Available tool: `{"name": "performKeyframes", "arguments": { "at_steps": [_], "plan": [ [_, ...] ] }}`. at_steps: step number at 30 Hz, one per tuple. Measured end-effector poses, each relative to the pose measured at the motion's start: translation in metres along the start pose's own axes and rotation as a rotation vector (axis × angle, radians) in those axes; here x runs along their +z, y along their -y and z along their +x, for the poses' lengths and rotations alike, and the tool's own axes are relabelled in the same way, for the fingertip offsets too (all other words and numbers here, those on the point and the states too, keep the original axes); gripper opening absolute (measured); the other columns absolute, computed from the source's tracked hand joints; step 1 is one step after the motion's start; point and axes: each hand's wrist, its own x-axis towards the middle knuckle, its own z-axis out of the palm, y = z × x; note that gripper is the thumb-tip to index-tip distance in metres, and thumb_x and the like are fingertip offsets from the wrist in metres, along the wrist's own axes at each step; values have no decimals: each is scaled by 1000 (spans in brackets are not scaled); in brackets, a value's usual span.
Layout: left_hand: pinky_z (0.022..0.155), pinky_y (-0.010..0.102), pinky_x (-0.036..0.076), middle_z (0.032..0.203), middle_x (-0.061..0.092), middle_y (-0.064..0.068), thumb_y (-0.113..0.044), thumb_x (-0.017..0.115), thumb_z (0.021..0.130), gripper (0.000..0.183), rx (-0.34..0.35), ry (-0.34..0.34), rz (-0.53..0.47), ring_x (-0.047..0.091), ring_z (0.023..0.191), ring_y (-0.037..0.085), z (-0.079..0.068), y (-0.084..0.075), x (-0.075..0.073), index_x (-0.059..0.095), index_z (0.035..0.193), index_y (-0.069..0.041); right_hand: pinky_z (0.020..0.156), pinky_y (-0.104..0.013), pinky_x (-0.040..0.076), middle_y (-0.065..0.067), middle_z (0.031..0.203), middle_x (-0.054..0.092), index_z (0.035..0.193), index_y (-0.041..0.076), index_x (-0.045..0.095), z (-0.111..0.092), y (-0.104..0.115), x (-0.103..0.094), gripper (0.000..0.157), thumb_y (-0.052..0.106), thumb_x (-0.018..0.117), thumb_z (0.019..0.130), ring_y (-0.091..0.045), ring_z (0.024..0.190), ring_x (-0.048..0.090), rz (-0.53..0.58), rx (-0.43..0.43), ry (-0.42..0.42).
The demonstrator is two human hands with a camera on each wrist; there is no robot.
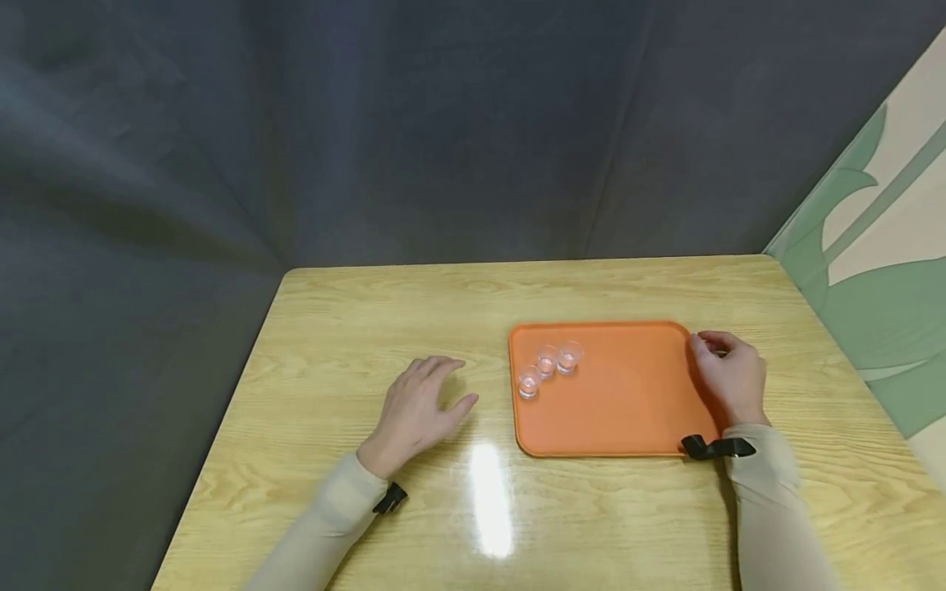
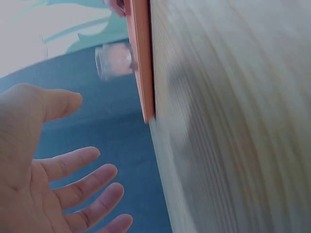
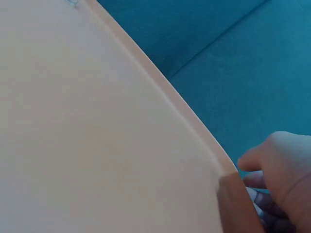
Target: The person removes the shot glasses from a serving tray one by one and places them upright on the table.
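An orange tray [image 1: 613,410] lies on the wooden table. Three small clear cups stand in its left part: a front cup [image 1: 529,383], a middle cup [image 1: 547,361] and a rear cup [image 1: 570,358]. My left hand [image 1: 417,410] is held apart from the tray, left of it, thumb and fingers spread with nothing between them. In the left wrist view, a clear cup [image 2: 115,60] shows on the tray beyond the thumb. At the tray's right edge, near the far corner, my right hand [image 1: 732,373] pinches the rim with curled fingers; its lower fingers are partly hidden.
The light wooden table [image 1: 355,320] extends around the tray. Dark cloth [image 1: 458,131] hangs behind and to the left, and a wall with green leaf shapes [image 1: 887,320] borders the right side. A bright reflection lies on the tabletop between my forearms.
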Motion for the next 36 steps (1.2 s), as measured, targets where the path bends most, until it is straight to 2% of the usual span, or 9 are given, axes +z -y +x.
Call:
{"name": "performKeyframes", "arguments": {
  "at_steps": [2,6,8,14,20,23,27,36],
  "plan": [
    [104,56,54,143,67,9,-49,71,99,56,6,33,-6,63,131,32,3,-8,7,67,142,-13,72,-22,44,2,95,73,126,6,77,0,-5,2,49,46,61,104,4,76,52,-30,-23,-8],
    [103,54,55,142,68,8,-50,69,100,55,26,80,9,62,131,31,13,-22,18,67,143,-15,69,-20,44,26,77,58,118,7,80,2,-8,2,46,47,65,102,6,70,53,-43,-21,-7],
    [102,55,55,140,68,8,-49,69,100,54,46,95,15,63,130,32,18,-28,23,67,142,-15,68,-20,44,27,75,58,117,6,80,2,-7,2,46,47,66,101,7,69,53,-45,-15,-2],
    [101,52,57,137,70,6,-51,65,102,54,76,113,58,65,127,31,31,-43,37,68,142,-15,64,-17,43,19,77,64,116,4,80,1,-6,1,45,45,68,101,7,66,52,-56,-12,7],
    [90,47,60,133,72,5,-53,63,102,52,74,90,139,67,118,28,39,-51,43,70,138,-16,61,-15,43,-8,94,76,119,2,79,-1,-4,2,47,45,66,103,3,68,54,-67,-13,24],
    [83,44,61,126,75,5,-49,64,102,48,71,75,131,69,109,26,42,-54,44,72,135,-16,61,-15,43,-16,102,77,119,1,79,-2,-3,2,47,44,66,103,1,70,54,-74,-17,27],
    [77,42,61,119,77,4,-44,66,101,42,81,48,98,72,102,25,45,-59,46,74,131,-16,62,-14,42,-17,104,77,119,1,79,-3,-1,1,46,43,65,104,2,71,54,-81,-13,27],
    [67,37,58,107,77,5,-39,71,100,37,124,19,80,73,89,23,52,-62,52,76,127,-14,61,-15,44,-10,96,76,118,3,79,-4,0,0,45,44,66,103,1,70,55,-60,-10,27]
  ]
}}
